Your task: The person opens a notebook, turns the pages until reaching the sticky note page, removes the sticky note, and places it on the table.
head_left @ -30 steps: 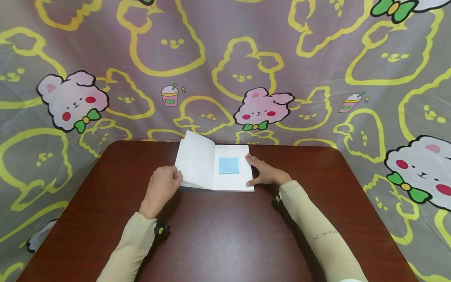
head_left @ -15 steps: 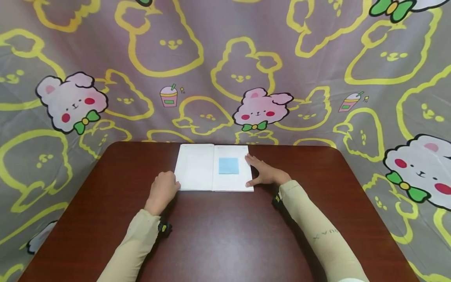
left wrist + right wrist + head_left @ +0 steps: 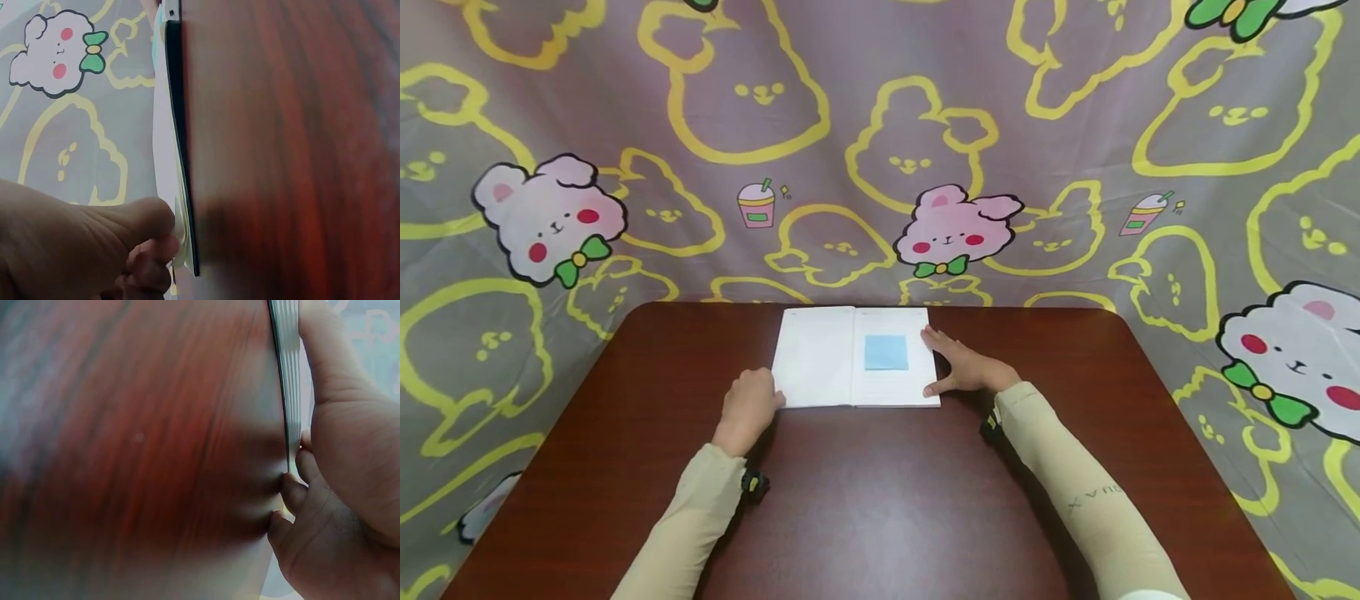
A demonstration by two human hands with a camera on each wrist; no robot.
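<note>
An open notebook [image 3: 814,358] lies flat near the far side of the table, its white pages spread. On its right page sits a blue sticky note [image 3: 886,352]. My left hand [image 3: 747,412] is at the lower left corner, fingers curled and thumb against the page; the left wrist view shows the thumb and a fingertip pinching the page edge [image 3: 179,231], with the dark cover below. My right hand [image 3: 967,367] rests on the right edge, thumb and fingers spread apart. In the right wrist view, that thumb lies along the page stack [image 3: 289,369] and the other fingertips touch the table.
The brown wooden table [image 3: 865,500] has a glossy surface with rounded far corners. A curtain [image 3: 842,100] with cartoon rabbits hangs right behind and beside it. Both wrists wear dark straps [image 3: 755,485].
The left-hand page, raised a second ago, now lies flat on the left side. My left hand moved slightly down with it. The right hand stayed in place.
</note>
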